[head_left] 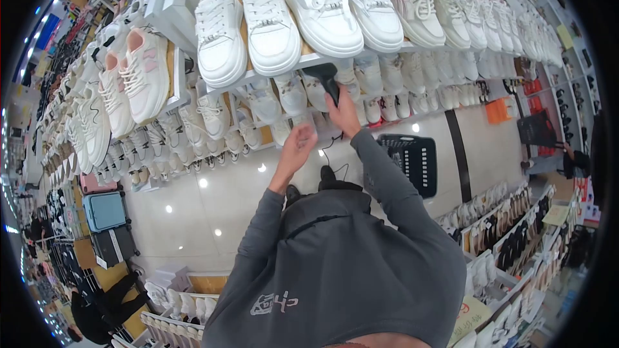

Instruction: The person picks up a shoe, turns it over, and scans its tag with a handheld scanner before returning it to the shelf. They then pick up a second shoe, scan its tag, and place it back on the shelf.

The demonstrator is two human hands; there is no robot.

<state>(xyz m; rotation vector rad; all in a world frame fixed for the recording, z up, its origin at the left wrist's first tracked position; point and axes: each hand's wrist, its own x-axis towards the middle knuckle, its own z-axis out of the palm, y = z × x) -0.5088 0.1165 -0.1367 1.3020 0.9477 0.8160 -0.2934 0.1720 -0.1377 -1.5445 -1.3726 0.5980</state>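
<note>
My right hand (343, 113) is wrapped round the handle of a black handheld tool with a wide, flat head (322, 72). The head sits just under the front edge of the upper shelf, in front of the lower row of shoes; its exact kind I cannot make out. Left of it, my left hand (298, 148) hovers before the lower shelves, fingers loosely bent and slightly blurred, with nothing visible in them. Above both hands, large white sneakers (273, 29) stand on the upper shelf. White shoes (290, 95) line the shelf below, partly hidden by the tool.
A thin black cable (327, 153) hangs near my feet. On the floor to the right stands a black basket (412, 166). Suitcases (105, 211) stand at left, and lower shoe racks (509, 219) are behind me. A person's arm (569, 151) shows at far right.
</note>
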